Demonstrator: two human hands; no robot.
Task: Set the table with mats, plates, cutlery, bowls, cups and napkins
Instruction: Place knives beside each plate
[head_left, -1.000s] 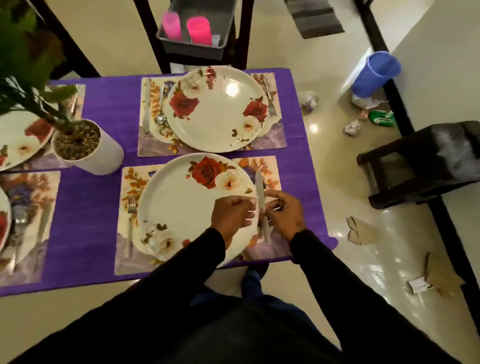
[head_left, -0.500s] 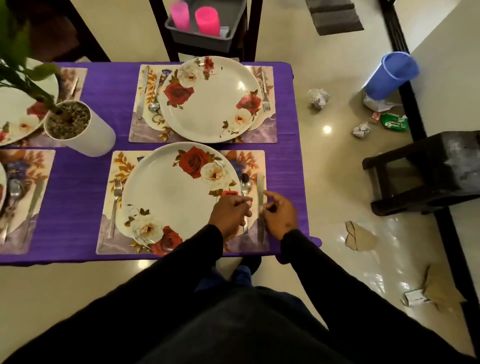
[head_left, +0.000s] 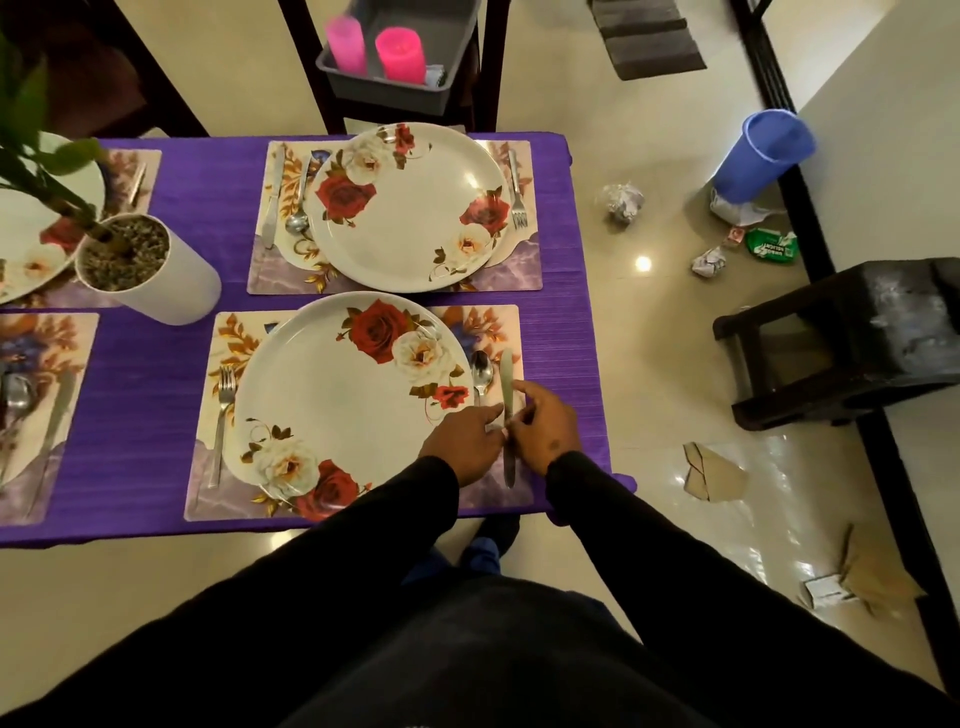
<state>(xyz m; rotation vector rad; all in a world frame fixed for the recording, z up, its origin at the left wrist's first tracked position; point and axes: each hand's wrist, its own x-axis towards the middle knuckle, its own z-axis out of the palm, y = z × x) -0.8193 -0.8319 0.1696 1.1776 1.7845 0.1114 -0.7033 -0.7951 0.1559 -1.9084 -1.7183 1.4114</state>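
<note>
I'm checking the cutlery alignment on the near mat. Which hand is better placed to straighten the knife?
Probably the right hand: its fingers are already on the knife, which lies at the mat's outer edge on that side. The left hand sits over the plate rim, nearer the spoon.

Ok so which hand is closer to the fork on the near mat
The left hand. It rests over the near plate's right rim, on the fork's side. The right hand is farther right, at the knife, with the plate between both hands and the fork.
</note>
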